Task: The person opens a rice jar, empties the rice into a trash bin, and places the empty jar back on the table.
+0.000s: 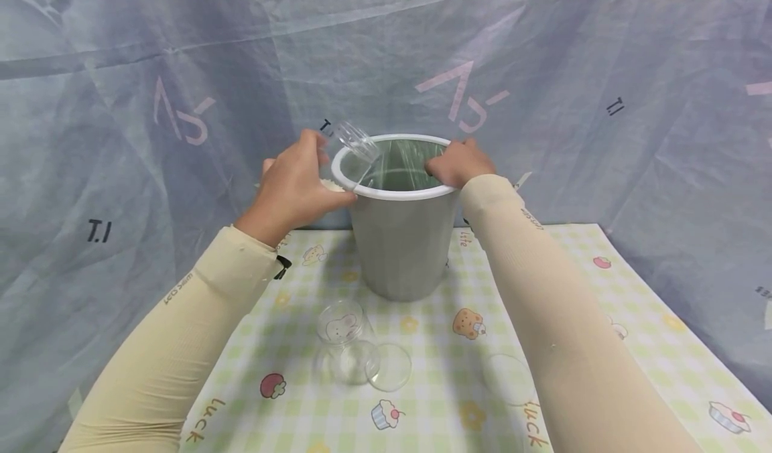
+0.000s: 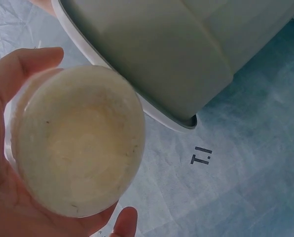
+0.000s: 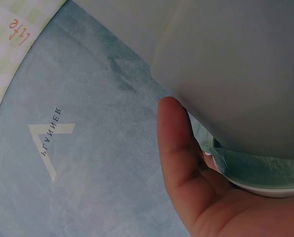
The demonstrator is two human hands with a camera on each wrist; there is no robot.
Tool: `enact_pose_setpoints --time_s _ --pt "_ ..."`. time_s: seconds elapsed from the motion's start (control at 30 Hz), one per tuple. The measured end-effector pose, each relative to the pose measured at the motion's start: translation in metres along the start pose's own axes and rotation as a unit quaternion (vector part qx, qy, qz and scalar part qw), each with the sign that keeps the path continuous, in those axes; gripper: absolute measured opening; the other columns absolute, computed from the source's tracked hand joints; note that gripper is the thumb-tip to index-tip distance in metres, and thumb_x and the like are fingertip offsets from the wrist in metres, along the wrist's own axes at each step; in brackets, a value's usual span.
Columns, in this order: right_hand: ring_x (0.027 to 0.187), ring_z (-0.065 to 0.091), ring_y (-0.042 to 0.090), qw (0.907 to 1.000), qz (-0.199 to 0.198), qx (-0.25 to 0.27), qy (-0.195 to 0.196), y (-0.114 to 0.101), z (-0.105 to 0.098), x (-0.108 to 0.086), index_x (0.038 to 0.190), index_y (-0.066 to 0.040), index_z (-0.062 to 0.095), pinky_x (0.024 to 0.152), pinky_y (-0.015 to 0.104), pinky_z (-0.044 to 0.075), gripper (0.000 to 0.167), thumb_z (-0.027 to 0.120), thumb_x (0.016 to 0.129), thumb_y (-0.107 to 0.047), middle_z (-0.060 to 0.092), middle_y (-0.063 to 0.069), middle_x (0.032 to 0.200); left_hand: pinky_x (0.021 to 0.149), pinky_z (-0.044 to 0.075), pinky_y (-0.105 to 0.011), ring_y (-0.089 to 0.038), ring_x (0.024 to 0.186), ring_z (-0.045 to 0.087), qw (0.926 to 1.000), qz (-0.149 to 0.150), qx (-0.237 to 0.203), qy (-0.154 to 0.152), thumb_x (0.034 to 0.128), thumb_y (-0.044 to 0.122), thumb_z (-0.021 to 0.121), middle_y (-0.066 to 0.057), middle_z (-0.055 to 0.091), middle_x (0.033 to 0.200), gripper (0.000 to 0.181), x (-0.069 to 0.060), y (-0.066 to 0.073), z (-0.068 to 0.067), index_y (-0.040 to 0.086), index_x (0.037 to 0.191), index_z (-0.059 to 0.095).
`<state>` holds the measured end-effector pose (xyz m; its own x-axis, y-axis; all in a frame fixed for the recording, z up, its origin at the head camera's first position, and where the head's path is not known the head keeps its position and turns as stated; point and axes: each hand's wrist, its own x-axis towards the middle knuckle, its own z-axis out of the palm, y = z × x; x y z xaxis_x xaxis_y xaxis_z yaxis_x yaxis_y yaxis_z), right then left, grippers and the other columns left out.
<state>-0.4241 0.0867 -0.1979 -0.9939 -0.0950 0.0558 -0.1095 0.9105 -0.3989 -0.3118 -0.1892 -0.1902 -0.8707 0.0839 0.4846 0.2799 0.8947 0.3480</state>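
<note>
My left hand point(image 1: 294, 183) grips a clear plastic jar point(image 1: 357, 142) at the left of the bin's rim, tilted toward the opening. In the left wrist view, whitish contents show through the round base of the jar point(image 2: 80, 143), with thumb and fingers curled round its side. A grey bin point(image 1: 403, 245) with a white rim stands upright, with a thin see-through liner point(image 1: 410, 155) inside. On the bin's right rim, my right hand point(image 1: 461, 163) holds on, its thumb point(image 3: 174, 133) along the outer wall in the right wrist view.
A clear empty-looking jar point(image 1: 340, 320) stands on the checked tablecloth point(image 1: 434, 399) before the bin. Clear round lids lie nearby, one lid point(image 1: 390, 368) beside the jar and another lid point(image 1: 508, 378) by my right sleeve. A blue-grey sheet point(image 1: 386, 51) hangs close behind.
</note>
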Motion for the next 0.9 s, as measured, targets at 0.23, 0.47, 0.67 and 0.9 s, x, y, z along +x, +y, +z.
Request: enact_pose_setpoints --time_s 0.23,0.47,0.67,0.9 --pt "0.136 0.044 0.044 0.9999 -0.001 0.006 -0.009 -0.001 -0.003 0.000 0.160 0.000 0.030 0.108 0.058 0.043 0.079 0.046 0.097 -0.046 0.018 0.028 0.165 0.099 0.032 -0.054 -0.025 0.103 0.061 0.9993 0.011 0.030 0.019 0.0704 0.044 0.085 -0.004 0.064 0.118 0.090 0.005 0.002 0.001 0.011 0.143 0.043" --pt "0.132 0.047 0.043 0.9999 -0.002 0.007 -0.012 -0.002 -0.003 -0.002 0.158 0.000 0.035 0.106 0.057 0.044 0.077 0.046 0.098 -0.047 0.019 0.028 0.165 0.101 0.033 -0.055 -0.026 0.107 0.061 0.9981 0.018 0.051 0.029 0.0682 0.044 0.085 -0.005 0.065 0.122 0.091 0.009 0.004 -0.001 0.010 0.143 0.044" --pt "0.130 0.048 0.041 0.9999 -0.006 0.006 -0.012 -0.001 -0.003 0.001 0.157 0.000 0.038 0.105 0.056 0.045 0.075 0.045 0.098 -0.047 0.020 0.028 0.164 0.102 0.033 -0.057 -0.030 0.108 0.060 0.9965 0.023 0.072 0.036 0.0690 0.046 0.083 -0.005 0.063 0.124 0.088 0.012 0.003 -0.002 0.009 0.140 0.046" --pt "0.132 0.047 0.043 0.9999 0.000 0.007 -0.010 0.002 0.001 0.007 0.160 -0.001 0.031 0.105 0.058 0.045 0.079 0.045 0.098 -0.048 0.017 0.028 0.166 0.099 0.034 -0.058 -0.033 0.109 0.060 0.9939 0.030 0.094 0.049 0.0694 0.043 0.080 -0.006 0.064 0.121 0.087 0.016 0.002 -0.006 0.009 0.142 0.047"
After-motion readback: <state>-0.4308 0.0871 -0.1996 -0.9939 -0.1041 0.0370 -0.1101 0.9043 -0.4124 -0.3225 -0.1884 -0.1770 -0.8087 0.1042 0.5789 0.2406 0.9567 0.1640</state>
